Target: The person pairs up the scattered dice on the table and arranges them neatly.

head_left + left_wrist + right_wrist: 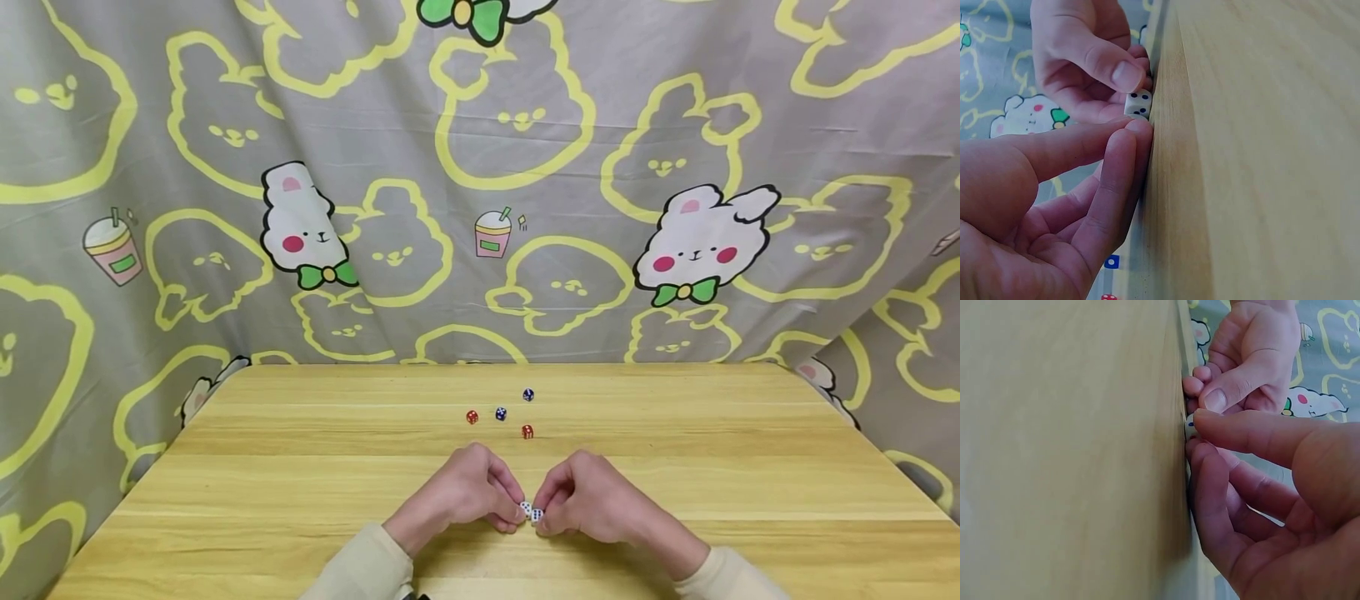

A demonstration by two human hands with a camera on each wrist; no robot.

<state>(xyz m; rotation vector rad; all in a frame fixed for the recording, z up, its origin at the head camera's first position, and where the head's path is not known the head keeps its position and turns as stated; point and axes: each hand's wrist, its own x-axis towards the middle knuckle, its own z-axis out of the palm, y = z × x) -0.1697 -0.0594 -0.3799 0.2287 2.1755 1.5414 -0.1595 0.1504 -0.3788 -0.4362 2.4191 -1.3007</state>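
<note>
Delicately, thumb and fingers of the left hand [476,490] clamp on one white die [526,507] while those of the right hand [592,500] clamp on a second white die [537,516], the two cubes side by side, touching or nearly so, low over the bench [262,483]; whether they rest on its surface is hard to tell. Straight beyond the white pair lies a red die [528,432], with a blue die [528,395] farther on in much the same line. Beyond the pair and off to its left sit another blue die [501,413] and, farther left, another red die [472,417]. The likeliest mishap looks to be a skewed pair: an uneven push from either hand could twist one small cube against the other, and a sticking fingertip could drag one askew. Broad wood to the pair's left and right offers room for both hands. The bench's far edge runs well beyond the pair, past all four coloured dice, before a patterned curtain [457,325]; its near edge falls outside the head view.
</note>
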